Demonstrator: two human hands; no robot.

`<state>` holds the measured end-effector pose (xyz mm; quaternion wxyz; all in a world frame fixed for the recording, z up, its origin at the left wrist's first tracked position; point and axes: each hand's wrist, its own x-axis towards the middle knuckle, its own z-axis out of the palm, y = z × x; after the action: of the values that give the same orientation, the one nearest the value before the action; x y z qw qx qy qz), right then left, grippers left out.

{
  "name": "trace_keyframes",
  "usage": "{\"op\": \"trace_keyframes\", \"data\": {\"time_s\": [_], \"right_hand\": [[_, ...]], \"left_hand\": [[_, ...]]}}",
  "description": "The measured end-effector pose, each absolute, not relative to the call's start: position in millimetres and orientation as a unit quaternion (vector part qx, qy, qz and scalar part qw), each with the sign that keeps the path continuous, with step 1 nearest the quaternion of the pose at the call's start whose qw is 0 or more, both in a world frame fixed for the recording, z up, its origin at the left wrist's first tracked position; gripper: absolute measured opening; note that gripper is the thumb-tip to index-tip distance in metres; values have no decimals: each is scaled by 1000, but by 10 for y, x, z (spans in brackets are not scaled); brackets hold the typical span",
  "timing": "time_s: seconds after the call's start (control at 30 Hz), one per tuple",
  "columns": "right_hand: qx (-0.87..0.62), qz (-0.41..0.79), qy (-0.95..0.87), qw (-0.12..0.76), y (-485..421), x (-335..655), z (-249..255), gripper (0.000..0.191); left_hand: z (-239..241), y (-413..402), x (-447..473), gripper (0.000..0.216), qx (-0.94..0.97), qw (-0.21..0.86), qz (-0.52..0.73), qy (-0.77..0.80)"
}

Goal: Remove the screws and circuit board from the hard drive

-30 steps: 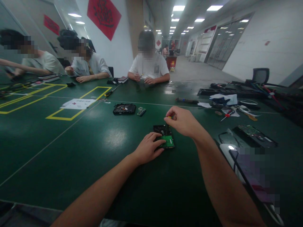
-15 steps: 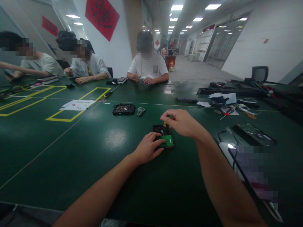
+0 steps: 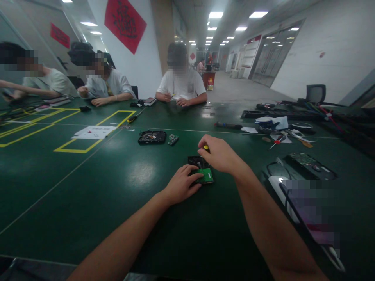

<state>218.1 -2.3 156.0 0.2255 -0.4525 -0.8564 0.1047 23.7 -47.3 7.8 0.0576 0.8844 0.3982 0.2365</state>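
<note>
A hard drive with a green circuit board lies on the dark green table in front of me. My left hand holds it down from the left, its fingers over the board and the near edge. Above the drive's far right part, my right hand is closed around a screwdriver; only some yellow of its handle shows. The shaft and tip are hidden or too small to make out. Beyond the drive lie an opened black drive case and a small loose circuit board.
On the right are another drive, a phone-like screen, a red-handled screwdriver, and a dark tool. Left are a paper sheet and a yellow-handled screwdriver. A person sits opposite; two others sit farther left.
My right hand has turned and shifted slightly, so the yellow handle now shows between its fingers rather than below them. The left hand stays on the drive. The whole view has shifted a little.
</note>
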Motion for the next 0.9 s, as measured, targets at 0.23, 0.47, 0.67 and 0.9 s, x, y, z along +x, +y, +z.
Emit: {"op": "trace_keyframes", "data": {"time_s": [0.23, 0.47, 0.67, 0.9], "right_hand": [[-438, 105, -859, 244, 7, 2244, 1570, 13], [-456, 109, -849, 245, 19, 2228, 1606, 15], [-433, 166, -850, 250, 42, 2317, 1617, 12], [-446, 236, -826, 249, 59, 2343, 1613, 19]], "left_hand": [[97, -482, 240, 42, 884, 60, 235, 401], [108, -487, 243, 41, 882, 63, 234, 404], [88, -469, 233, 41, 887, 60, 233, 395], [106, -480, 235, 39, 887, 59, 231, 395]]}}
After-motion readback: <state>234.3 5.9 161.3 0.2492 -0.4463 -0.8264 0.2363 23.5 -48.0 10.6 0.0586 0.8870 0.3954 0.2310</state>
